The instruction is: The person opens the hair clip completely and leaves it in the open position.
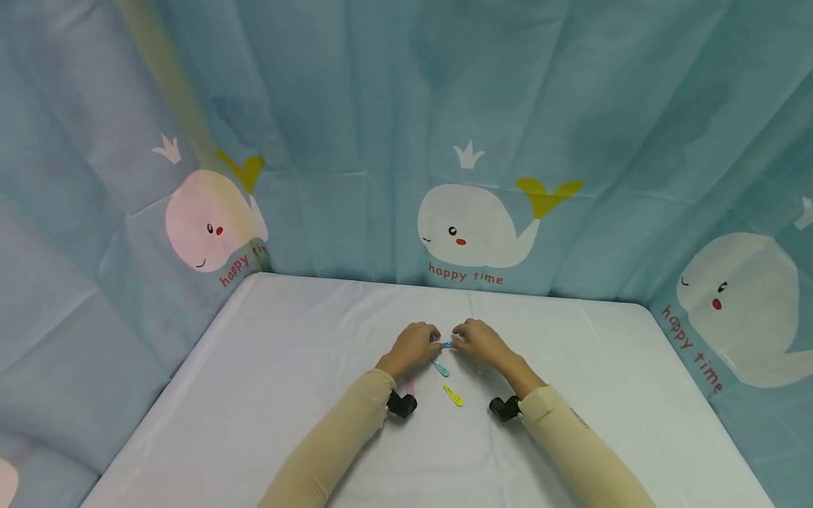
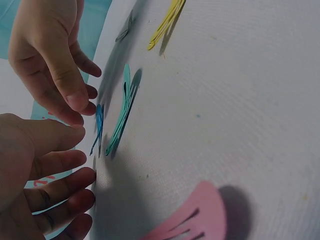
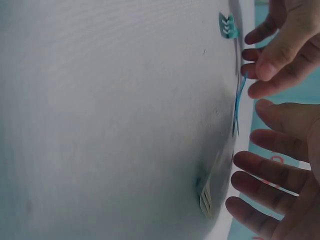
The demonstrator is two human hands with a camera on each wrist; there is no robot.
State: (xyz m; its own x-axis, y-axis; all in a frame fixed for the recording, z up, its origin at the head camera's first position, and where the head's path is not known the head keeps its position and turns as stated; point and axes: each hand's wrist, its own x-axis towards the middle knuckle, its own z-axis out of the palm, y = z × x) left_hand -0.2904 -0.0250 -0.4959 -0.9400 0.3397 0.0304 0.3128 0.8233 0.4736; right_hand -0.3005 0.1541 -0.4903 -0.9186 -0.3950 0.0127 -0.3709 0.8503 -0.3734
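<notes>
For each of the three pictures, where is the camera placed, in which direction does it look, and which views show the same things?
Head: worn on the head, looking forward and down at the white table; both sleeved forearms, left hand and right hand meet at a blue hair clip.
Left wrist: low by the left hand, looking across the cloth; the right hand is opposite, the blue hair clip between them.
Right wrist: low by the right hand, facing the left hand.
Shared: all three show both hands and the blue clip.
</notes>
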